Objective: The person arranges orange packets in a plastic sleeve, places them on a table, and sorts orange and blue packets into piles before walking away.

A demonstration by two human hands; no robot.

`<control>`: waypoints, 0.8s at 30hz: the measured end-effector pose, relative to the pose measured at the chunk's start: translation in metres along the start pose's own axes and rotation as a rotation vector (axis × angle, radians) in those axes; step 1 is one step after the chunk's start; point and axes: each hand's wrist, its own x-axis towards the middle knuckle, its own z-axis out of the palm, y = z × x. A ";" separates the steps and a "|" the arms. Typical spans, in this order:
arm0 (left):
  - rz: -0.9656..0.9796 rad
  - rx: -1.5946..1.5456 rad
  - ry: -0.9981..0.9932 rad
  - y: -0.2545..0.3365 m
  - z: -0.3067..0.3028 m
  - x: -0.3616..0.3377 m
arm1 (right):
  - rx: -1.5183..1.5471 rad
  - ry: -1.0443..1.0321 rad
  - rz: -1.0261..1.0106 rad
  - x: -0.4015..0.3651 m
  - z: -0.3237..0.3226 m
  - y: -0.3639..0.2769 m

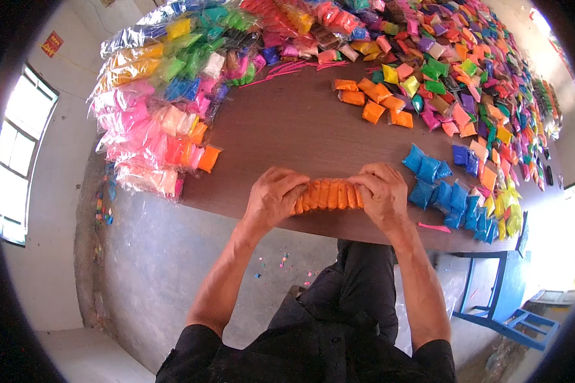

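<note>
A row of small orange packets (329, 194) stands side by side near the front edge of the brown table (275, 134). My left hand (276, 195) grips the row's left end, fingers closed against it. At the right end my right hand (382, 191) presses in the same way, so the row is squeezed between both hands. Several loose orange packets (373, 102) lie farther back. To the right of my right hand are blue packets (437, 182), some lined up in a row. A pink strip (434, 227) rests near the table edge.
Clear bags of coloured packets (140, 115) are stacked along the left side. A large heap of mixed packets (466, 76) covers the back right. Pink strips (287, 69) lie at the back, yellow packets (507, 207) at far right. A blue chair (508, 306) stands below right.
</note>
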 end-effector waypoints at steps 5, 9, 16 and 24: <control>0.062 0.038 0.003 0.005 -0.004 -0.002 | -0.030 0.056 -0.047 -0.007 0.004 0.000; 0.150 0.123 -0.043 0.002 -0.008 -0.005 | -0.067 0.066 -0.109 -0.010 0.002 -0.004; 0.311 0.374 -0.233 0.011 -0.027 -0.007 | -0.154 0.072 -0.128 -0.014 0.004 -0.007; 0.215 0.451 -0.183 0.040 -0.023 -0.032 | -0.168 0.068 -0.133 -0.020 0.002 -0.012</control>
